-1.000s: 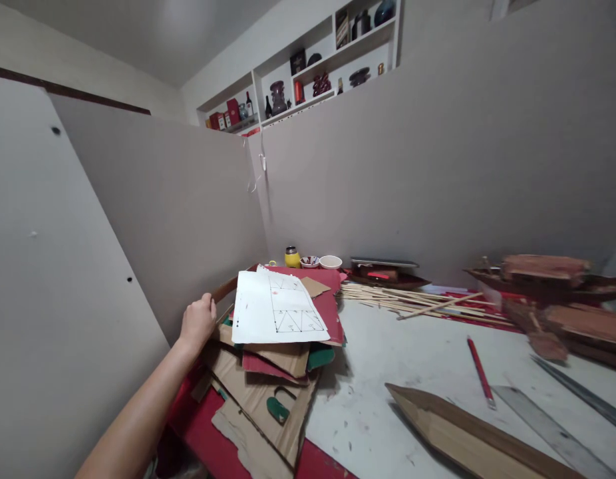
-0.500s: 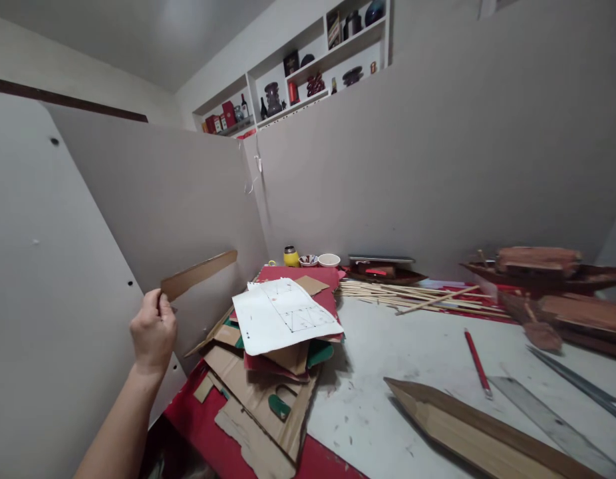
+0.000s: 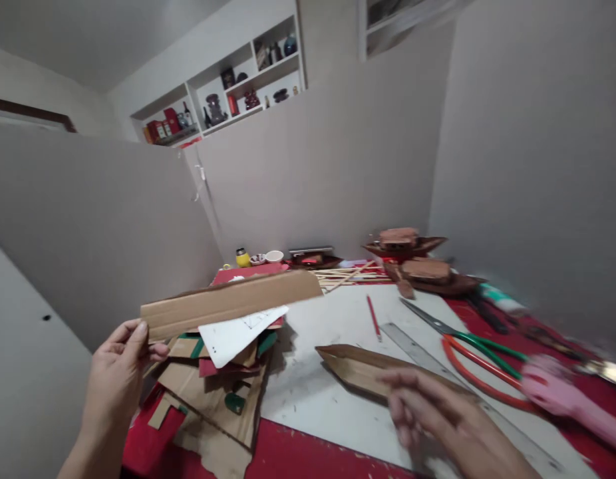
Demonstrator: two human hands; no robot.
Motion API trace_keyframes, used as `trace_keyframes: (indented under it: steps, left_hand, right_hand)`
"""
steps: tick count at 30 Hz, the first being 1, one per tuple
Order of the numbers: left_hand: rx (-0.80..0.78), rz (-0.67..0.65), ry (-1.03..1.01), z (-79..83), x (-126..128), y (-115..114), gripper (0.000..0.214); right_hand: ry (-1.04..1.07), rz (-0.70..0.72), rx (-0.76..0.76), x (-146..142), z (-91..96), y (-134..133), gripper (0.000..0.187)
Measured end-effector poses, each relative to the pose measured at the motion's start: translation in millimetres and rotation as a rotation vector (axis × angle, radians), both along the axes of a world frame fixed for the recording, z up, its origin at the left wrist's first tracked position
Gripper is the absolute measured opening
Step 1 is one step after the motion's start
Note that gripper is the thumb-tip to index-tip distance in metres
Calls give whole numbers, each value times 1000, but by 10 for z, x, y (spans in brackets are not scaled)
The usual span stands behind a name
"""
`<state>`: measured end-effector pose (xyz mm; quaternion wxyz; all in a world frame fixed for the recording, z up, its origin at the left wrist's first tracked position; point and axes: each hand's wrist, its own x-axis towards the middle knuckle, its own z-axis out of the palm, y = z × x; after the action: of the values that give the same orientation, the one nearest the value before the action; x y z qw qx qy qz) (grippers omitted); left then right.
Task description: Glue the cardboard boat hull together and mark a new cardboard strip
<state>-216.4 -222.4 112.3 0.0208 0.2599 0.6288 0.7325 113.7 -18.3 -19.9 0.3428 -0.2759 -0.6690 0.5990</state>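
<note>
My left hand (image 3: 119, 372) grips one end of a long brown cardboard strip (image 3: 231, 305) and holds it level above a messy pile of cardboard scraps (image 3: 215, 392). A white sheet with drawn lines (image 3: 238, 336) lies on top of that pile. My right hand (image 3: 438, 416) comes in at the lower right, blurred by motion, fingers spread and holding nothing. It hovers just in front of a pointed cardboard boat hull (image 3: 368, 366) lying on the white work surface (image 3: 318, 392).
A metal ruler (image 3: 418, 346), a red pencil (image 3: 373, 318), green-handled scissors (image 3: 467, 336), a pink glue gun (image 3: 562, 392) and an orange ring lie to the right. Wooden sticks (image 3: 345, 274), model boats (image 3: 418, 256) and small bowls (image 3: 268, 257) sit at the back. Grey panels wall the table.
My left hand pulled the cardboard strip out from beside the pile and swung it over the pile. The view turned right. My right hand came into view.
</note>
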Motion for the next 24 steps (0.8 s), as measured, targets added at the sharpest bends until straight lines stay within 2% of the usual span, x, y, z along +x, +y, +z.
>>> trace_keyframes:
  steps: [3, 6, 8, 13, 15, 17, 21, 22, 24]
  left_hand:
    - [-142, -171, -45, -116, 151, 181, 38]
    - [-216, -276, -45, -190, 268, 381, 38]
    - [-235, -313, -48, -210, 322, 501, 39]
    - [-195, -346, -48, -189, 382, 696, 38]
    - [-169, -349, -36, -168, 390, 735, 35]
    - [-151, -351, -21, -149, 402, 767, 32]
    - [-106, -367, -93, -167, 490, 861, 34]
    - [-99, -377, -116, -197, 535, 895, 36]
    - [-110, -423, -151, -299, 663, 967, 39]
  right_hand:
    - [273, -34, -248, 61, 183, 84, 59]
    - [229, 13, -285, 60, 220, 124, 67]
    - [97, -6, -200, 35, 177, 134, 65]
    - [-55, -258, 146, 17, 90, 138, 50]
    - [-121, -254, 238, 38, 120, 127, 41]
    - [-203, -121, 277, 57, 167, 103, 35]
    - [-251, 371, 171, 56, 200, 20, 41]
    - [-233, 456, 137, 47, 189, -2, 43]
    - [-183, 535, 81, 26, 152, -41, 46]
